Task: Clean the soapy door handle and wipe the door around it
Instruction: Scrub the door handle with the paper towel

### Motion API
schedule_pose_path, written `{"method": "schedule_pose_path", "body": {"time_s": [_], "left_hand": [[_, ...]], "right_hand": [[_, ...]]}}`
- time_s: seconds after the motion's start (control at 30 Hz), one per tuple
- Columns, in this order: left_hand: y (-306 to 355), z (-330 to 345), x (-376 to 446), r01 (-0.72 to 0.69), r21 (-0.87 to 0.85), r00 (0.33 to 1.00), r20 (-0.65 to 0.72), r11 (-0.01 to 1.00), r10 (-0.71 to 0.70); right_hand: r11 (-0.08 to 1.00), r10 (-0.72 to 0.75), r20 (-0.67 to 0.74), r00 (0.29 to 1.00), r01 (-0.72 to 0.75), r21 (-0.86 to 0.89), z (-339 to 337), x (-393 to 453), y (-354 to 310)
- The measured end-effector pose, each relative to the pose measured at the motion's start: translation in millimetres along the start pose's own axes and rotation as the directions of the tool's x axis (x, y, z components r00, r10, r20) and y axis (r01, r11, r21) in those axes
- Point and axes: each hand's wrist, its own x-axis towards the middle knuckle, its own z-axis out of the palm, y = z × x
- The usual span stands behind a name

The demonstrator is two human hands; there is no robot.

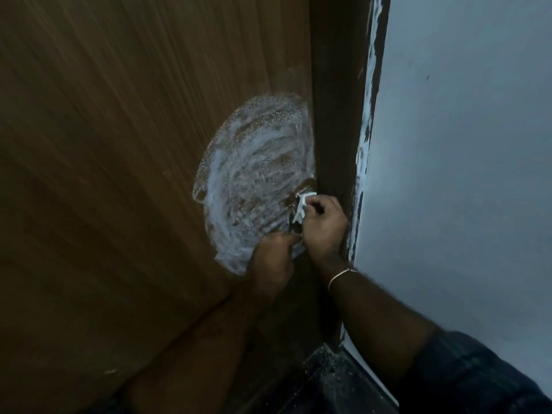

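A brown wooden door (119, 144) fills the left of the view, with a broad patch of white soap foam (254, 174) smeared on it near its right edge. The metal door handle (294, 204) sits at the foam's lower right, mostly hidden by my hands. My right hand (324, 225) is shut on a small white cloth (300, 209) and presses it against the handle. My left hand (271, 261) is closed just below, its fingers at the handle's lower end; whether it grips the handle is hard to tell.
A dark door frame (334, 115) runs down the right of the door. A pale blue wall (463, 174) stands beyond it, with chipped white paint along its edge (366, 130). Dark speckled floor (328, 383) shows at the bottom.
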Motion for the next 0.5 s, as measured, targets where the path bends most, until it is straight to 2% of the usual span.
{"method": "schedule_pose_path", "body": {"time_s": [0.1,0.23,0.33,0.43,0.5], "left_hand": [[0.7,0.0,-0.2,-0.012,0.008,1.0,0.002,1.0,0.012],[0.5,0.4,1.0,-0.006,0.045,1.0,0.006,0.999,0.005],[-0.1,1.1,2.2,-0.01,0.041,1.0,-0.01,0.999,0.011],[0.2,0.7,1.6,-0.016,0.052,1.0,0.006,0.999,0.016],[-1.0,0.9,2.4,-0.024,0.044,1.0,-0.003,0.999,0.025]], "right_hand": [[0.997,0.075,-0.043,0.996,-0.074,0.02,1.2,-0.4,-1.5],[0.999,-0.021,0.026,0.999,0.022,-0.036,-0.1,-1.2,0.0],[1.0,0.026,-0.047,0.999,-0.026,-0.015,0.0,1.4,0.1],[1.0,-0.016,-0.005,1.0,0.016,-0.004,0.1,-0.4,0.0],[1.0,0.006,-0.036,0.999,-0.007,-0.007,-0.4,1.5,-0.4]]}}
